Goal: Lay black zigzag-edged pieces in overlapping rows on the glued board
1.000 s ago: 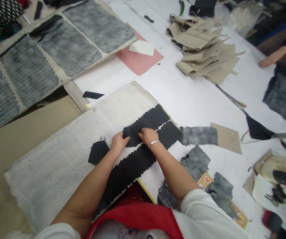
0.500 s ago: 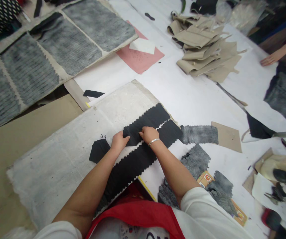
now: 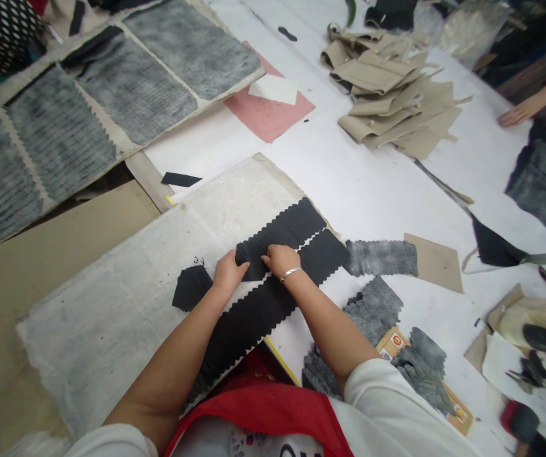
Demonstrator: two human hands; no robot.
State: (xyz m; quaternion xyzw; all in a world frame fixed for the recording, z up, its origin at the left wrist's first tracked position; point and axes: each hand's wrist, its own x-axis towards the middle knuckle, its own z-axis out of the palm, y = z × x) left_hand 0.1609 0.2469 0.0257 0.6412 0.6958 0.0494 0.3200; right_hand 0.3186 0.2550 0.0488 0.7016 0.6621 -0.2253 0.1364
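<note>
A black fabric strip with scalloped edges (image 3: 285, 223) lies slantwise on a whitish board (image 3: 149, 254). At its near left end my left hand (image 3: 229, 271) is closed, thumb and fingers pinching the edge. My right hand (image 3: 283, 259), with a silver bracelet at the wrist, is closed on the same strip a little farther right, fingertips curled under and partly hidden. Alongside, nearer my body, runs a second black strip (image 3: 248, 320), partly under my forearms. A small black piece (image 3: 191, 287) lies left of my left hand, partly behind the forearm.
Grey textured panels (image 3: 134, 82) lie on another board at upper left. A pile of beige pieces (image 3: 396, 95) is beyond, beside a pink sheet (image 3: 273, 114). Grey scraps (image 3: 372, 308) lie right of my arm. Another person's hand (image 3: 515, 114) rests at far right, near scissors (image 3: 529, 374) below.
My right hand has shifted slightly left along the strip, towards my left hand. Otherwise the view has only moved a little.
</note>
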